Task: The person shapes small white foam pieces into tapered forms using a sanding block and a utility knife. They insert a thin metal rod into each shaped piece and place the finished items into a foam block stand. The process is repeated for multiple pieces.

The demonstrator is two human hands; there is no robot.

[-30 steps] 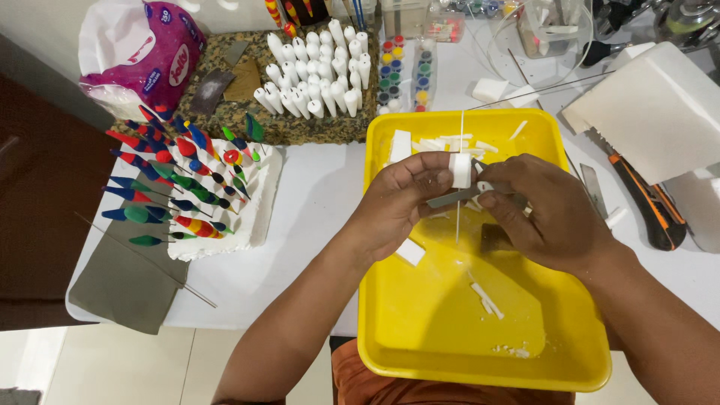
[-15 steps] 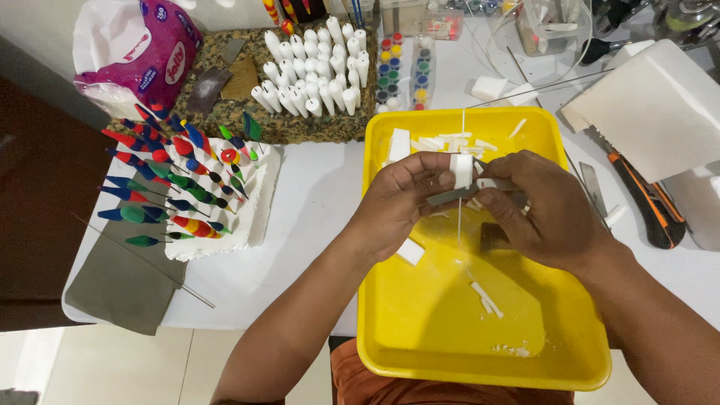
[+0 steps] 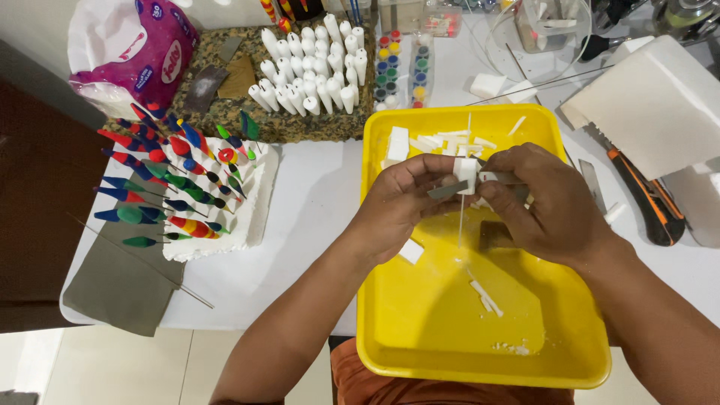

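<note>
Over a yellow tray (image 3: 420,330), my left hand (image 3: 401,202) pinches a small white foam piece (image 3: 466,169) threaded on a thin white stick (image 3: 463,217). My right hand (image 3: 547,202) grips a thin grey blade (image 3: 450,190) that lies against the foam piece from the right. Both hands meet near the tray's upper middle. White foam offcuts (image 3: 439,141) lie at the tray's far end, with more scraps (image 3: 484,292) and crumbs on its floor.
A white foam block (image 3: 259,202) at left bristles with painted floats on sticks. Behind it is a mat with several white foam cones (image 3: 311,64) and small paint pots (image 3: 401,64). A utility knife (image 3: 645,199) and a large white foam slab (image 3: 660,105) lie at right.
Both hands hold nearly the same pose over the tray; the foam piece and blade have shifted only slightly.
</note>
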